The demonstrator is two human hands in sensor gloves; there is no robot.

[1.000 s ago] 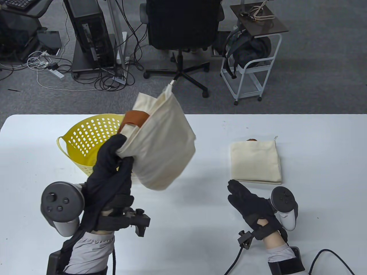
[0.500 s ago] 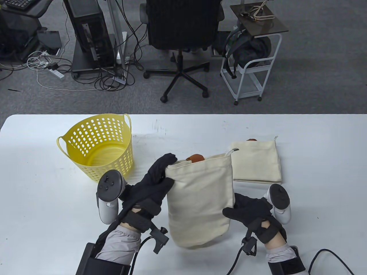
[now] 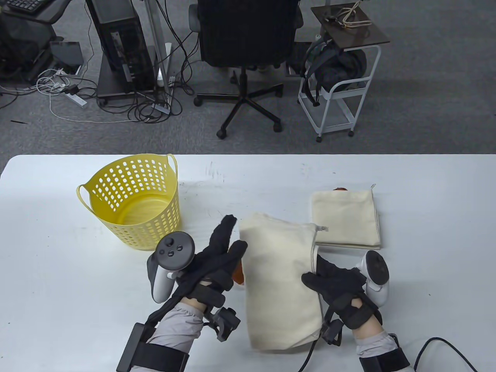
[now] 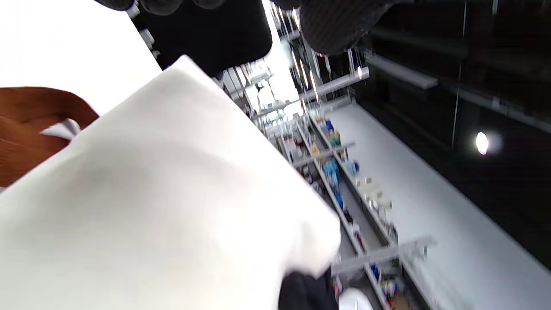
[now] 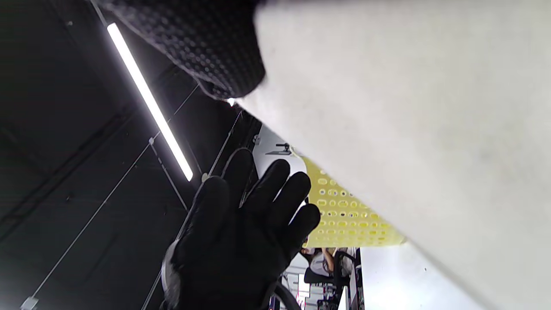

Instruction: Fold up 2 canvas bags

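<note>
An unfolded cream canvas bag [image 3: 279,283] lies on the white table [image 3: 426,193] at the front middle. Its brown handle [image 3: 238,276] peeks out at its left edge. My left hand [image 3: 232,236] is open with fingers stretched, right beside the bag's left edge. My right hand [image 3: 316,271] grips the bag's right edge, thumb on top. A second cream bag [image 3: 345,219] lies folded flat at the right. The left wrist view shows the bag [image 4: 150,206] and the brown handle [image 4: 26,129]. The right wrist view shows the bag [image 5: 409,107] and the open left hand [image 5: 241,241].
A yellow perforated basket [image 3: 131,197] stands at the left back of the table and also shows in the right wrist view [image 5: 344,215]. An office chair [image 3: 248,35] and a white cart [image 3: 341,97] stand on the floor beyond the table's far edge.
My left hand carried the bag from above the basket down to the table's front middle, then let go. My right hand took hold of the bag's right edge. The bag now lies flatter.
</note>
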